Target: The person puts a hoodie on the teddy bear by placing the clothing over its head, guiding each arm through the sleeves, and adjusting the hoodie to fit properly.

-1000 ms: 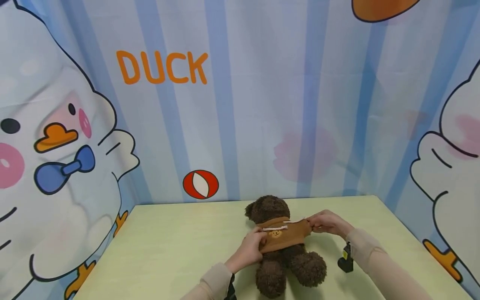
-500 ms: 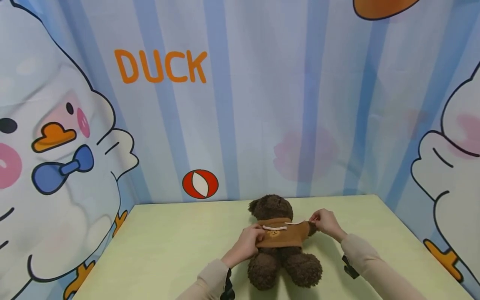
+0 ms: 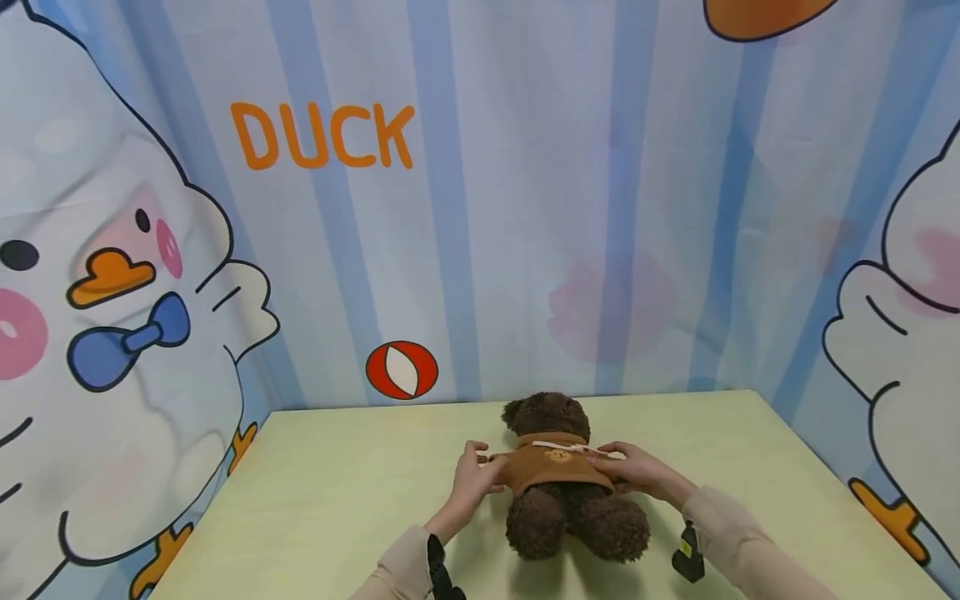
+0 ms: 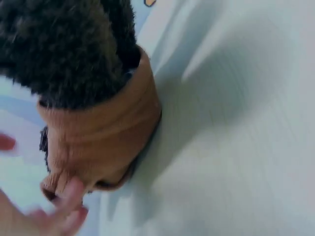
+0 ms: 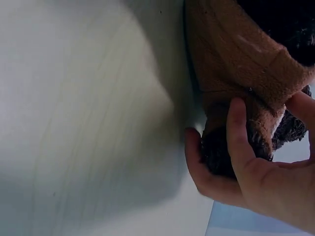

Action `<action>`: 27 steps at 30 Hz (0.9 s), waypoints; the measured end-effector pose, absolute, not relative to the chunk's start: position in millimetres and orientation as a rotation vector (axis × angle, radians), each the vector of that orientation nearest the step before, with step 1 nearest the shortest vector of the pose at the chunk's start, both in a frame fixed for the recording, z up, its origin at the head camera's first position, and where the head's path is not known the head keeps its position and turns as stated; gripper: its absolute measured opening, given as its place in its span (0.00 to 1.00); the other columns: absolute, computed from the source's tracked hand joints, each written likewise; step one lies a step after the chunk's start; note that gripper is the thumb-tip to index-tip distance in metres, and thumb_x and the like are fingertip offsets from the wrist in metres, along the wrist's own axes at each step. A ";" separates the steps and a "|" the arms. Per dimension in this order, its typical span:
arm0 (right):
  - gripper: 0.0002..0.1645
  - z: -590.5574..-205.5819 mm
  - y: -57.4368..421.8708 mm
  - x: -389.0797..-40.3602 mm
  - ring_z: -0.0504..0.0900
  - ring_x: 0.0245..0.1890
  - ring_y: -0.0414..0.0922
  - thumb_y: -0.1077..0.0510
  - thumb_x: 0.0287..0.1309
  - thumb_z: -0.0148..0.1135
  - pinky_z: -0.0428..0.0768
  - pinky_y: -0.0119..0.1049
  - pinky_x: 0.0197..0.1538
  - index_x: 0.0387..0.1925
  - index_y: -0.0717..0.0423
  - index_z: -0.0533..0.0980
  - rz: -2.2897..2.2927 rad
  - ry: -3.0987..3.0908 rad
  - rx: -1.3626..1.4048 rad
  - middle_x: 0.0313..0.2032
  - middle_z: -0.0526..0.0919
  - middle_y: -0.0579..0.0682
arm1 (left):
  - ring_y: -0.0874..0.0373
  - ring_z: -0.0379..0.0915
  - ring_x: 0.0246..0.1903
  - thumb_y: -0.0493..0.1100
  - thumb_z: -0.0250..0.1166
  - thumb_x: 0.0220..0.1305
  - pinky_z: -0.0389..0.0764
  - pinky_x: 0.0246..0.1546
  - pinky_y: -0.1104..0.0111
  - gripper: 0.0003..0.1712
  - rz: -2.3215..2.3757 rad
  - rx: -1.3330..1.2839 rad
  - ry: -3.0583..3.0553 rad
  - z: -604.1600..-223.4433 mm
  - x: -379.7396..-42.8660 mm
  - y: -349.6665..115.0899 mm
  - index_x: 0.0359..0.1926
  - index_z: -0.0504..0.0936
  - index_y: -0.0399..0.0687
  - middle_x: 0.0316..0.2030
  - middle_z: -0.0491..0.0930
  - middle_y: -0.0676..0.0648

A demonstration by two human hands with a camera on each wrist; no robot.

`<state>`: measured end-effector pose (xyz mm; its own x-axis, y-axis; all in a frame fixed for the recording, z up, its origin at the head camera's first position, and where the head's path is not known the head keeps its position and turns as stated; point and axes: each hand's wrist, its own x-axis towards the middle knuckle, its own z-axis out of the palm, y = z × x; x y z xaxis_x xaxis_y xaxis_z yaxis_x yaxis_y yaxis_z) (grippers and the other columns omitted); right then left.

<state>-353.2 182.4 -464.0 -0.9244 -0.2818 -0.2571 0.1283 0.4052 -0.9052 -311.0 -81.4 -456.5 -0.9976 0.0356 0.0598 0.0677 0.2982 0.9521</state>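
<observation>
A dark brown teddy bear (image 3: 577,529) wears a brown hoodie (image 3: 557,472) with a white drawstring (image 3: 570,447) and a small printed face. Its legs point toward me. My left hand (image 3: 474,482) is at the sleeve on the bear's left-hand side as I see it. In the left wrist view, blurred fingers (image 4: 73,192) touch the sleeve's end, and the thumb seems apart from it. My right hand (image 3: 643,471) holds the other arm; in the right wrist view its fingers curl round the dark furry paw (image 5: 219,152) and the sleeve above it.
The pale yellow table (image 3: 360,492) ends at a blue-striped curtain (image 3: 495,208) printed with ducks and a ball. Black straps (image 3: 687,554) hang at both wrists, close above the table.
My left hand has moved off the hoodie's chest to the sleeve on the left. My right hand has come in toward the bear's side. The bear has shifted slightly right.
</observation>
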 end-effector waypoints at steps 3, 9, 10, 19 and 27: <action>0.42 -467.7 179.3 -350.7 0.78 0.31 0.39 0.45 0.54 0.58 0.78 0.38 0.33 0.59 0.70 0.56 -1.517 2.324 -0.131 0.47 0.71 0.63 | 0.55 0.70 0.27 0.45 0.60 0.55 0.74 0.25 0.64 0.24 -1.777 0.019 -2.570 -458.9 -310.6 -83.8 0.44 0.66 0.30 0.40 0.69 0.33; 0.44 -470.7 176.3 -346.4 0.78 0.36 0.41 0.44 0.53 0.58 0.79 0.39 0.37 0.59 0.72 0.55 -1.534 2.331 -0.149 0.53 0.65 0.68 | 0.59 0.64 0.28 0.48 0.66 0.51 0.68 0.29 0.64 0.31 -1.832 0.026 -2.773 -464.0 -312.9 -83.3 0.49 0.68 0.30 0.39 0.72 0.41; 0.43 -470.6 175.4 -345.6 0.77 0.35 0.41 0.44 0.54 0.58 0.78 0.39 0.36 0.58 0.71 0.56 -1.531 2.341 -0.150 0.52 0.66 0.68 | 0.60 0.65 0.28 0.47 0.66 0.50 0.70 0.30 0.64 0.31 -1.826 0.024 -2.784 -465.2 -313.4 -83.1 0.51 0.68 0.31 0.38 0.73 0.43; 0.33 -468.6 167.1 -338.8 0.64 0.18 0.39 0.50 0.56 0.57 0.69 0.36 0.26 0.54 0.69 0.59 -1.574 2.422 -0.127 0.30 0.71 0.51 | 0.62 0.65 0.19 0.38 0.64 0.51 0.66 0.19 0.71 0.10 -1.593 -0.249 -2.656 -476.4 -313.0 -75.9 0.33 0.76 0.36 0.23 0.74 0.48; 0.29 -469.2 167.0 -337.8 0.77 0.23 0.38 0.55 0.51 0.61 0.78 0.36 0.31 0.48 0.68 0.61 -1.616 2.395 -0.053 0.37 0.75 0.61 | 0.63 0.62 0.23 0.32 0.57 0.54 0.64 0.25 0.73 0.09 -1.664 -0.459 -2.430 -481.0 -311.8 -73.6 0.37 0.70 0.32 0.30 0.71 0.34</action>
